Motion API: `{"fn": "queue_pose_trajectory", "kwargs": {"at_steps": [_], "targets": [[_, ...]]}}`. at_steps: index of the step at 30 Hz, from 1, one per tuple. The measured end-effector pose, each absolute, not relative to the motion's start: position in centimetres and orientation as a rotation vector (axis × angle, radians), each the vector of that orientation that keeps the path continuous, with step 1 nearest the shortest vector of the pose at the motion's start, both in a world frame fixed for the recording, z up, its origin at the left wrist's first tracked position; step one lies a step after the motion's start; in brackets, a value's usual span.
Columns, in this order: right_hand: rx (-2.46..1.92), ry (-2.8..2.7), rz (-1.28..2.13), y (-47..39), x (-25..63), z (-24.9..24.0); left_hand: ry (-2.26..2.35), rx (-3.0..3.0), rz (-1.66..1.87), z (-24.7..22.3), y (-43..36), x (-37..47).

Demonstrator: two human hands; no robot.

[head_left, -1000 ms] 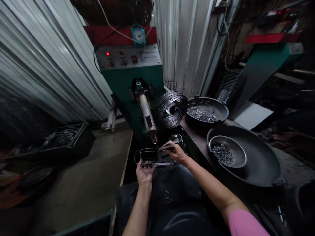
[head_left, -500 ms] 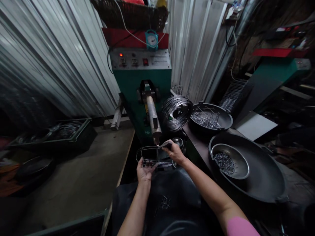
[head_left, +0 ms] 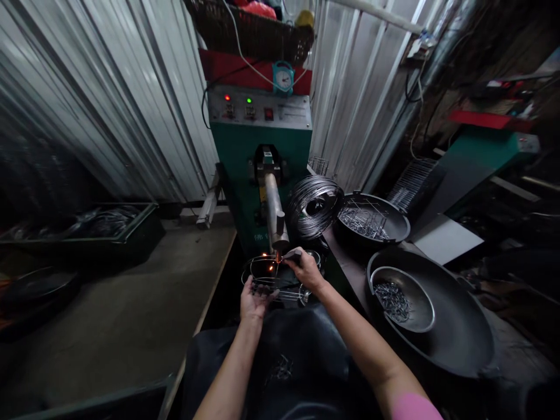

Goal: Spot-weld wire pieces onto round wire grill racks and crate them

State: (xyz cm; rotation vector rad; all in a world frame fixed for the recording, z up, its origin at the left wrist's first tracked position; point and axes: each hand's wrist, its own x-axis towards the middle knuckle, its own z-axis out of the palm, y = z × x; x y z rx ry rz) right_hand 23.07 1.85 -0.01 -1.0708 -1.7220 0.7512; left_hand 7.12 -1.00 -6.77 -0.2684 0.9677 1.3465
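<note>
The left hand [head_left: 254, 300] cups the wire frame [head_left: 289, 293] from below, fingers curled under its wires, presumably to keep it propped beneath the metal arm [head_left: 273, 204] of the green machine [head_left: 236, 151], where sparks [head_left: 271, 268] show. The right hand [head_left: 307, 272] pinches a dark flat piece [head_left: 292, 254] close beside the arm's tip, seemingly to steady it there. On the bench [head_left: 345, 252] at right, a bowl [head_left: 432, 312] of metal bits [head_left: 391, 300] sits inside a large pan [head_left: 464, 332], handily near; a corrugated wall [head_left: 131, 87] backs the dim room

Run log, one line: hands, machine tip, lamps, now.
Left hand: holding wire frame | Right hand: holding dark flat piece | Machine tip: sparks beside it | Red lamp: lit | Green lamp: lit
</note>
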Motion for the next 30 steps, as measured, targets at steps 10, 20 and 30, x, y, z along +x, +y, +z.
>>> {"fn": "queue_pose_trajectory", "kwargs": {"at_steps": [10, 20, 30], "targets": [[-1.009, -0.96, 1.153, 0.5, 27.8, -3.4, 1.307, 0.371, 1.619, -6.3, -6.4, 10.1], [-1.095, -0.821, 0.971, -1.7, 29.7, -7.0, 1.592, 0.817, 1.648, -5.0, -6.9, 12.6], [-1.392, -1.234, 0.731, -10.8, 35.9, -6.1, 1.215, 1.546, 1.156, 0.6, -5.2, 12.9]]}}
